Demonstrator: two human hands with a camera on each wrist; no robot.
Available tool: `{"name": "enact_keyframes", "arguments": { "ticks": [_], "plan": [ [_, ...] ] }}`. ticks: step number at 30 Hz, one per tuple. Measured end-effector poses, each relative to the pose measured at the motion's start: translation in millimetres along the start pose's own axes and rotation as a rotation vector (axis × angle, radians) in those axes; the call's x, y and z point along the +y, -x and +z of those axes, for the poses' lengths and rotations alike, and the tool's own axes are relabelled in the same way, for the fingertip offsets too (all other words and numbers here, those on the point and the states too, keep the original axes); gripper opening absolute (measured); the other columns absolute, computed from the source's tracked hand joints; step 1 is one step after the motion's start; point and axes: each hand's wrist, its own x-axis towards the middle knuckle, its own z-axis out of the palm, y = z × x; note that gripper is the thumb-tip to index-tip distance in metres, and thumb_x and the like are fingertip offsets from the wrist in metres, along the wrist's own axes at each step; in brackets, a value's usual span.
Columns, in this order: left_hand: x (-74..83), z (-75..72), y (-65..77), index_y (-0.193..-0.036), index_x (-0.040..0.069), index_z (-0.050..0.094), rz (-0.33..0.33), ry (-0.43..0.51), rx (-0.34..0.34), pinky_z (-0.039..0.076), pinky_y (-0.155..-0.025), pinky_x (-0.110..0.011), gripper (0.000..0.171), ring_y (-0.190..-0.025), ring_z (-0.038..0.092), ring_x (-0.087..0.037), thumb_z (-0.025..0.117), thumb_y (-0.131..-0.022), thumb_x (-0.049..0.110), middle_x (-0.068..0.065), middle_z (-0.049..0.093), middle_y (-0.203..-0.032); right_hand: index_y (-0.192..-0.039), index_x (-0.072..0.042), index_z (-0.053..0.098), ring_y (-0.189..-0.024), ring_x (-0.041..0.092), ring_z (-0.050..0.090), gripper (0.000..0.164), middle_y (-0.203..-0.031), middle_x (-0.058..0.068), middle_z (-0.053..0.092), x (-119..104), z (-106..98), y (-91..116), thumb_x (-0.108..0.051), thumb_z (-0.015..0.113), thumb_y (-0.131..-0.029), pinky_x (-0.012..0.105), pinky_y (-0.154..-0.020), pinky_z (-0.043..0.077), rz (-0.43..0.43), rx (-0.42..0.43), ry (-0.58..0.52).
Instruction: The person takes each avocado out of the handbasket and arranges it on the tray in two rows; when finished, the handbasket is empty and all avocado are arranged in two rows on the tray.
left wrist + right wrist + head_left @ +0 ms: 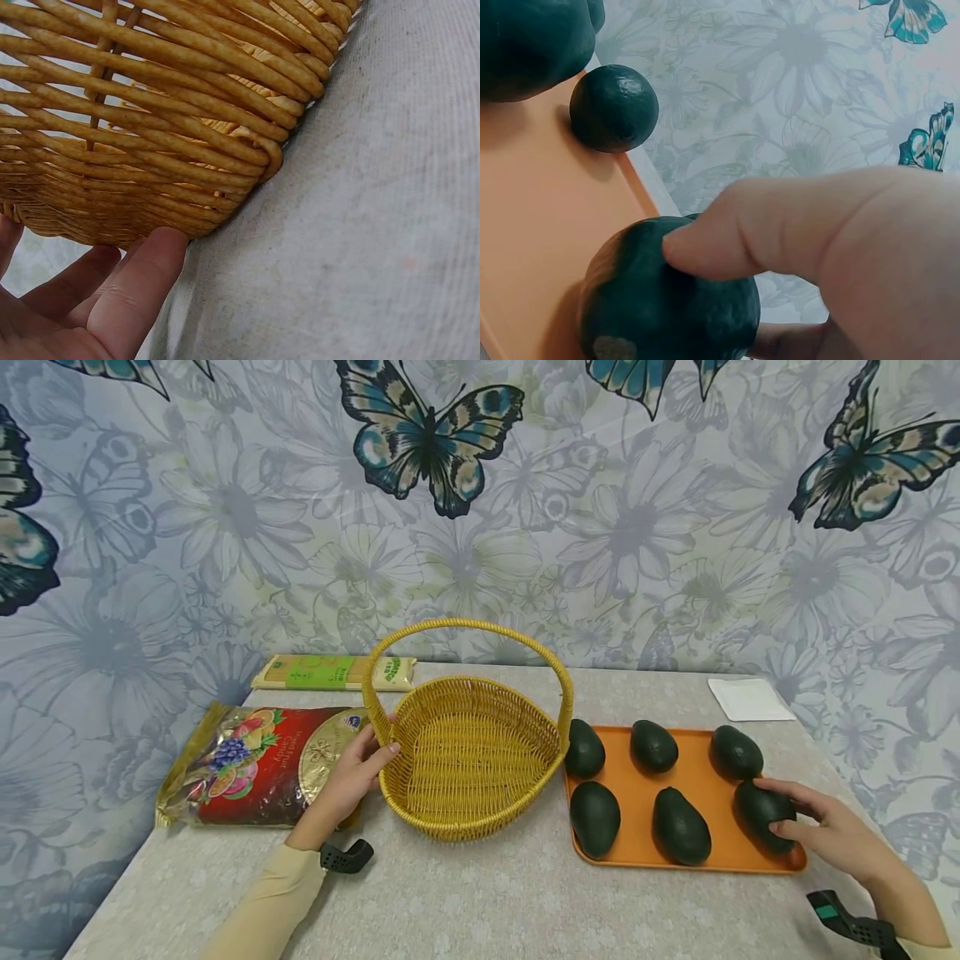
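Note:
A yellow wicker basket (465,760) with a tall arched handle stands in the middle of the table, nothing inside it. My left hand (358,772) holds its left side near the handle's foot; in the left wrist view the fingertips (161,244) touch the outer weave. On the right, an orange tray (630,802) bears several dark green avocados in two rows. My right hand (840,831) grips the front right avocado (761,814), thumb on one side and fingers on the other. That avocado (667,300) appears close up in the right wrist view, still at the tray.
A red and gold bag of candy (262,768) lies left of the basket, beneath my left forearm. Behind it is a green and yellow packet (330,672). A white sheet (750,700) lies at the back right. A butterfly-print cloth hangs behind the table.

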Motion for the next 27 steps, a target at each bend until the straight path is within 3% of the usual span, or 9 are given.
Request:
{"name": "enact_keyframes", "arguments": {
  "ticks": [4, 6, 8, 11, 14, 18, 20, 24, 27],
  "plan": [
    [0.5, 0.0, 0.4, -0.161, 0.022, 0.031, -0.003, -0.001, 0.000, 0.059, -0.083, -0.028, 0.059, -0.135, 0.049, -0.042, 0.053, -0.107, 0.029, -0.025, 0.038, -0.159, -0.144, -0.001, 0.053, -0.108, -0.002, 0.056, 0.050, -0.116, -0.050, 0.033, 2.1, -2.2, 0.9, -0.011, 0.066, -0.096, 0.046, -0.082, 0.055, -0.009, 0.001, 0.002],
    [0.9, 0.2, 0.7, -0.161, 0.022, 0.031, -0.002, -0.002, 0.000, 0.059, -0.082, -0.028, 0.059, -0.134, 0.050, -0.041, 0.053, -0.107, 0.029, -0.025, 0.038, -0.159, -0.142, -0.001, 0.054, -0.103, -0.008, 0.055, 0.049, -0.116, -0.049, 0.034, 2.8, -3.9, 1.7, -0.009, 0.066, -0.095, 0.034, -0.077, 0.054, 0.002, -0.001, 0.009],
    [1.2, 0.3, 1.0, -0.162, 0.022, 0.030, -0.002, 0.007, -0.006, 0.060, -0.082, -0.029, 0.059, -0.132, 0.052, -0.042, 0.053, -0.108, 0.029, -0.026, 0.038, -0.159, -0.142, 0.000, 0.053, -0.107, 0.012, 0.065, 0.050, -0.117, -0.047, 0.034, 3.0, -5.1, 2.9, -0.007, 0.065, -0.094, 0.029, -0.074, 0.053, 0.016, -0.007, 0.001],
    [1.5, 0.6, 1.4, -0.162, 0.022, 0.029, -0.005, 0.018, -0.016, 0.061, -0.081, -0.030, 0.059, -0.132, 0.053, -0.043, 0.052, -0.108, 0.028, -0.027, 0.038, -0.158, -0.141, 0.002, 0.054, -0.109, 0.038, 0.066, 0.048, -0.118, -0.043, 0.036, 2.3, -5.2, 4.0, -0.006, 0.065, -0.094, 0.031, -0.074, 0.054, 0.033, -0.004, -0.006],
    [1.6, 0.8, 1.8, -0.162, 0.022, 0.029, -0.006, 0.021, -0.019, 0.061, -0.081, -0.032, 0.059, -0.133, 0.052, -0.044, 0.052, -0.108, 0.028, -0.027, 0.038, -0.158, -0.139, 0.002, 0.055, -0.107, 0.032, 0.067, 0.046, -0.124, -0.030, 0.049, -0.3, -3.6, 3.3, -0.015, 0.067, -0.097, 0.033, -0.074, 0.056, 0.049, 0.012, 0.006],
    [1.7, 1.1, 2.1, -0.162, 0.022, 0.030, -0.004, 0.015, -0.015, 0.061, -0.081, -0.032, 0.058, -0.133, 0.051, -0.045, 0.052, -0.108, 0.028, -0.027, 0.038, -0.158, -0.136, 0.005, 0.055, -0.103, 0.027, 0.068, 0.049, -0.133, 0.011, 0.062, -3.8, -2.5, 3.0, -0.022, 0.070, -0.098, 0.036, -0.073, 0.057, 0.060, 0.025, 0.028],
    [1.7, 1.1, 2.2, -0.162, 0.022, 0.030, -0.004, 0.015, -0.015, 0.061, -0.081, -0.031, 0.059, -0.133, 0.051, -0.045, 0.052, -0.108, 0.029, -0.027, 0.039, -0.158, -0.135, 0.007, 0.054, -0.102, 0.021, 0.068, 0.049, -0.131, 0.009, 0.063, -3.5, -3.4, 4.1, -0.020, 0.069, -0.098, 0.036, -0.072, 0.057, 0.054, 0.013, 0.017],
    [2.0, 0.7, 2.3, -0.162, 0.022, 0.029, -0.006, 0.013, -0.013, 0.061, -0.080, -0.030, 0.059, -0.130, 0.055, -0.041, 0.052, -0.108, 0.029, -0.027, 0.039, -0.157, -0.136, 0.006, 0.054, -0.094, -0.010, 0.057, 0.047, -0.115, -0.037, 0.049, -0.8, -5.2, 6.2, -0.019, 0.067, -0.099, 0.028, -0.070, 0.056, 0.048, -0.018, -0.016],
    [1.7, 0.3, 2.2, -0.162, 0.022, 0.029, -0.003, 0.008, -0.013, 0.061, -0.079, -0.030, 0.059, -0.127, 0.058, -0.039, 0.052, -0.108, 0.029, -0.027, 0.039, -0.157, -0.137, 0.004, 0.054, -0.094, -0.020, 0.048, 0.045, -0.109, -0.048, 0.040, 1.0, -5.5, 6.8, -0.019, 0.066, -0.100, 0.027, -0.072, 0.054, 0.034, -0.021, -0.026]
  ]
}}
